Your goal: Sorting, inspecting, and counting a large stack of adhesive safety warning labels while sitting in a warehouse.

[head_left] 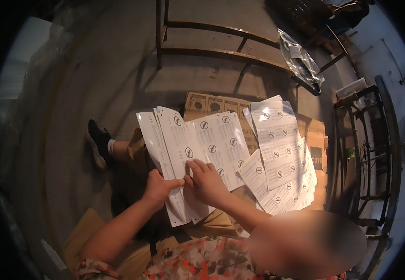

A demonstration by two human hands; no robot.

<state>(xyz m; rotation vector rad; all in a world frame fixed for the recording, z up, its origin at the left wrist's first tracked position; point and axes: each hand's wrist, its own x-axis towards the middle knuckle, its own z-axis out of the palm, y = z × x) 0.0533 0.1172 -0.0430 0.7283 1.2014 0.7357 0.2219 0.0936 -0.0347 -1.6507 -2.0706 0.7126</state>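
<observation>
Across my lap lies a fanned bundle of white printed sheets [223, 140], marked with rows of round black symbols and small holes near the edges. My left hand [159, 189] grips the left part of the bundle, thumb on top and its other fingers mostly hidden. My right hand [208, 183] is closed at the fold of a sheet in the middle, thumb and fingers drawn together on the paper close to the left thumb. To the right, a loose pile of similar sheets [281, 149] rests on a brown cardboard box [320, 135].
Ahead stands a rusty metal frame [211, 52] on the concrete floor. Clear plastic wrapping [300, 58] hangs at its right end. A dark metal rack [375, 154] stands along the right side. My shoe [100, 142] is on the floor at left.
</observation>
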